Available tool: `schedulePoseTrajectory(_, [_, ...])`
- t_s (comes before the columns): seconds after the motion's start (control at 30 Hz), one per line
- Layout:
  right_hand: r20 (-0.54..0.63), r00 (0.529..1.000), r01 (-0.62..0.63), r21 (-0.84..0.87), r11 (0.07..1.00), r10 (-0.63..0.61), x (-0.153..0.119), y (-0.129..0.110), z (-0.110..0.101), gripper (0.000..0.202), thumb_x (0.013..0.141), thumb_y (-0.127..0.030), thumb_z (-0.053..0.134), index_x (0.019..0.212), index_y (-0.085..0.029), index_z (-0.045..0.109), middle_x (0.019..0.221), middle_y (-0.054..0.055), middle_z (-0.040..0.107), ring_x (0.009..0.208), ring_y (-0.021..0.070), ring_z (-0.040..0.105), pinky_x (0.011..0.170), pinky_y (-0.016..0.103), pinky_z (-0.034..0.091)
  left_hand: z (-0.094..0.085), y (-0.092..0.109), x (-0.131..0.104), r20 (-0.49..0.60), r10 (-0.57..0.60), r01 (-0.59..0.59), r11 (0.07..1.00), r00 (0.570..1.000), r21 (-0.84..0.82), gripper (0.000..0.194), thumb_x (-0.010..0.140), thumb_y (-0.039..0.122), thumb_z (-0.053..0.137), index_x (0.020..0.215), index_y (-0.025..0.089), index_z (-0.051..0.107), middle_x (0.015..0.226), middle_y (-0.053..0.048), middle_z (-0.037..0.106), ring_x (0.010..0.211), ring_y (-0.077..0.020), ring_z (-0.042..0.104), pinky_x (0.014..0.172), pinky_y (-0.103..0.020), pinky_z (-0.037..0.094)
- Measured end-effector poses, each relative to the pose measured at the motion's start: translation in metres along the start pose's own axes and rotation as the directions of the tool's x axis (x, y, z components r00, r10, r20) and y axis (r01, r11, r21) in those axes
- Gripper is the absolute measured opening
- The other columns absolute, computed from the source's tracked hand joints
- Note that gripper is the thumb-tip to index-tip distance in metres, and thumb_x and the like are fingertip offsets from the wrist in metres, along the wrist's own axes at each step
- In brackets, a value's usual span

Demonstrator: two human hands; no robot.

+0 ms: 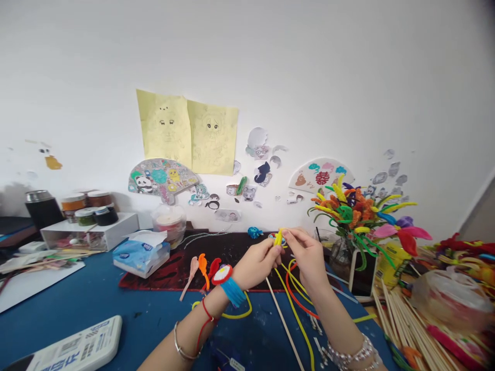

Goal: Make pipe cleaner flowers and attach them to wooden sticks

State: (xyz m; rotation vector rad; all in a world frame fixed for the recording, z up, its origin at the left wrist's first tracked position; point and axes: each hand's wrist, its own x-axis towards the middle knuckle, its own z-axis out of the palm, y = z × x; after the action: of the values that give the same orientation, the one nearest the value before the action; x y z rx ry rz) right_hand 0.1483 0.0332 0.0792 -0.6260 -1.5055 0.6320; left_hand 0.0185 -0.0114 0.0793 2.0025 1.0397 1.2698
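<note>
Both hands up over the far part of the blue tabletop, close together at the dark, red-marked mat. Left hand: fingers and thumb closed on a small bright-yellow bundle of fuzzy pipe cleaner. Right hand: thumb and forefinger pinched at the same bundle, on its right side. Bundle therefore sits between the two hands, lifted above the mat. Slim pale wooden stick slants from below the left hand toward the near edge; whether fingers grip its top, cannot tell. Long yellow fuzzy strand trails beside it, an orange-red fuzzy strand curving nearby. Left of the left hand, three looped fuzzy pieces: pale pink, orange, red. Beyond the right forearm, a many-coloured pipe-cleaner bouquet stands in a clear vase.
</note>
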Motion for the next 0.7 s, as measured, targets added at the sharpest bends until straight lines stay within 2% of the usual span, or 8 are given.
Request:
schedulePoseTrajectory(0.13, [0.102,0.993,-0.06,0.028,0.998,0.057,0.001,-0.012,-0.006,0.02,0.078,-0.035,0.058,0.081,-0.017,0.066,0.083,0.004,0.064,0.082,0.0179,0.057,0.077,0.031,0.043,-0.012,0.007,0.0,0.091,-0.03,0.05,0.972,0.995,-0.229,0.027,0.087,0.039,0.036,0.084,0.015,0.047,0.061,0.002,0.049,0.049,-0.008,0.048,0.052,-0.021,0.04])
schedulePoseTrajectory(0.23, [0.198,0.978,-0.051,-0.111,0.992,0.073,0.003,-0.021,-0.017,0.026,0.081,-0.037,0.052,0.089,-0.017,0.067,0.086,0.005,0.066,0.083,0.0183,0.059,0.078,0.031,0.043,-0.027,0.014,-0.002,0.004,-0.027,0.027,0.972,1.0,-0.232,0.025,0.088,0.036,0.036,0.085,0.014,0.048,0.061,0.003,0.05,0.047,-0.0065,0.048,0.051,-0.02,0.039])
schedulePoseTrajectory(0.33, [0.419,0.904,0.102,-0.394,0.913,0.08,0.004,-0.016,-0.031,0.028,0.082,-0.038,0.049,0.087,-0.02,0.069,0.089,0.004,0.066,0.086,0.0197,0.058,0.08,0.033,0.042,-0.039,0.02,-0.008,-0.051,-0.009,-0.003,0.97,0.999,-0.244,0.021,0.089,0.033,0.036,0.093,0.015,0.046,0.059,0.004,0.049,0.045,-0.0052,0.046,0.048,-0.018,0.037])
schedulePoseTrajectory(0.43, [0.528,0.806,0.199,-0.667,0.718,0.267,0.001,0.011,-0.046,0.027,0.081,-0.038,0.049,0.089,-0.022,0.069,0.095,0.004,0.067,0.091,0.0216,0.057,0.084,0.034,0.04,-0.045,0.022,-0.012,-0.07,0.009,-0.027,0.967,0.998,-0.254,0.017,0.088,0.031,0.038,0.097,0.017,0.04,0.058,0.005,0.052,0.041,-0.0049,0.045,0.046,-0.017,0.035])
schedulePoseTrajectory(0.5, [0.392,0.771,0.115,-0.861,0.495,0.503,-0.004,0.037,-0.056,0.029,0.082,-0.039,0.046,0.094,-0.022,0.068,0.101,0.006,0.065,0.095,0.0226,0.057,0.084,0.034,0.041,-0.043,0.021,-0.013,-0.084,0.011,-0.031,0.968,0.996,-0.249,0.016,0.088,0.031,0.039,0.096,0.017,0.037,0.059,0.005,0.055,0.039,-0.0046,0.044,0.046,-0.017,0.036])
schedulePoseTrajectory(0.57, [0.13,0.741,-0.03,-0.974,0.225,0.659,-0.009,0.063,-0.065,0.038,0.084,-0.041,0.041,0.099,-0.017,0.065,0.105,0.013,0.063,0.097,0.0276,0.057,0.079,0.038,0.042,-0.04,0.02,-0.013,-0.089,0.0,-0.022,0.97,0.996,-0.241,0.016,0.087,0.031,0.04,0.095,0.018,0.036,0.06,0.004,0.058,0.039,-0.0043,0.045,0.046,-0.017,0.037])
schedulePoseTrajectory(0.63, [-0.02,0.713,-0.112,-0.99,0.086,0.701,-0.012,0.087,-0.071,0.044,0.083,-0.041,0.042,0.101,-0.008,0.064,0.106,0.021,0.061,0.098,0.0342,0.056,0.076,0.043,0.043,-0.035,0.02,-0.012,-0.072,-0.02,0.003,0.971,0.997,-0.239,0.016,0.088,0.032,0.038,0.094,0.017,0.037,0.061,0.003,0.058,0.038,-0.0048,0.045,0.045,-0.017,0.036])
schedulePoseTrajectory(0.7, [-0.113,0.676,-0.168,-0.986,0.003,0.728,-0.012,0.105,-0.075,0.041,0.079,-0.04,0.048,0.098,-0.007,0.065,0.105,0.023,0.06,0.099,0.0362,0.055,0.075,0.044,0.044,-0.03,0.02,-0.012,-0.051,-0.037,0.024,0.973,0.998,-0.229,0.019,0.089,0.034,0.034,0.091,0.016,0.042,0.063,0.001,0.058,0.04,-0.0056,0.047,0.045,-0.018,0.036])
